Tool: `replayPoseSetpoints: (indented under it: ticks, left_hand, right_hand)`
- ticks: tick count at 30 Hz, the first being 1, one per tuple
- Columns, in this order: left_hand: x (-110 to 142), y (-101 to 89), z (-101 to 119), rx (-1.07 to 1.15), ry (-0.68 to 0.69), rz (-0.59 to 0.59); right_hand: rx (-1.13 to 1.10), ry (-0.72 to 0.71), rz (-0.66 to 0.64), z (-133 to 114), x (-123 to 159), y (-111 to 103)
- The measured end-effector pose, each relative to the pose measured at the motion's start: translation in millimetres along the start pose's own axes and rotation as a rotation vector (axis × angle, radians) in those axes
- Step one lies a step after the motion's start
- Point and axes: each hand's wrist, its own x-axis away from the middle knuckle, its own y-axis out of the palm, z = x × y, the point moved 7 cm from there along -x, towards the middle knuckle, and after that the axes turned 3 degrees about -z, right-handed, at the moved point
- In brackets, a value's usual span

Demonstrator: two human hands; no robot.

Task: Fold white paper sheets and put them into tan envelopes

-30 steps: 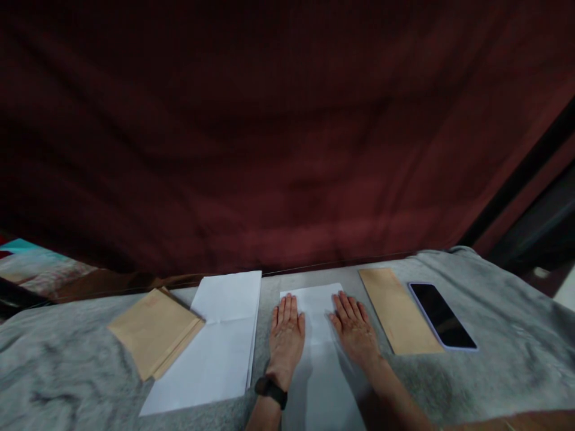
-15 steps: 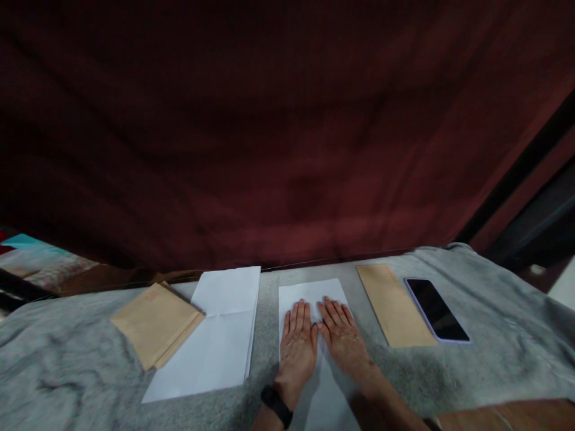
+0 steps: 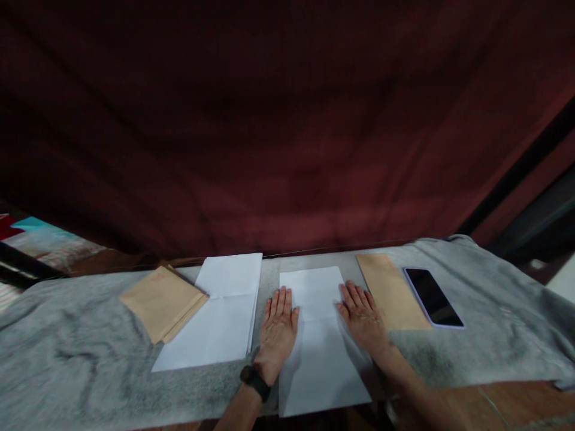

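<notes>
A white sheet of paper (image 3: 320, 353) with a crease across it lies lengthwise in front of me, its near end at the cloth's front edge. My left hand (image 3: 277, 326) rests flat along the paper's left edge, fingers stretched forward. On the opposite edge lies my right hand (image 3: 363, 320), palm down, with its fingers a little spread. Neither hand grips anything. To the left is a stack of white paper (image 3: 224, 326), also creased. Brown envelopes (image 3: 162, 302) overlap its left side. A single brown envelope (image 3: 390, 293) lies just beyond my right hand.
A phone (image 3: 435, 299) with a pale purple case lies right of the single envelope. Grey cloth (image 3: 85, 347) covers the table under everything. A dark red curtain (image 3: 287, 149) hangs behind it. A wristband (image 3: 255, 382) is on my left wrist.
My hands have moved apart, from the middle of the sheet out to its left and right edges. The view has tipped slightly down, showing the sheet's near end.
</notes>
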Motion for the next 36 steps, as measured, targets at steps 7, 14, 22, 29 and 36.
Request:
replayPoseSetpoints:
  ticks: [7,14,22,29,36]
  left_hand:
    - [17,-17.1,30,0.045,0.035,0.069]
    - [54,-11.2,65,0.072,0.236,0.051]
    - [40,-7.3,56,0.111,0.207,0.015]
    - [31,-9.2,54,0.117,0.167,0.006]
    - [54,-13.5,75,0.108,0.252,0.044]
  right_hand:
    - [-0.132,-0.103,-0.016,-28,17,-18]
    - [-0.174,-0.302,-0.081,-66,49,-23]
    - [-0.068,-0.183,-0.075,-24,31,-17]
    - [-0.043,-0.062,-0.018,-7,24,-18]
    - [-0.181,-0.298,-0.072,-65,50,-28]
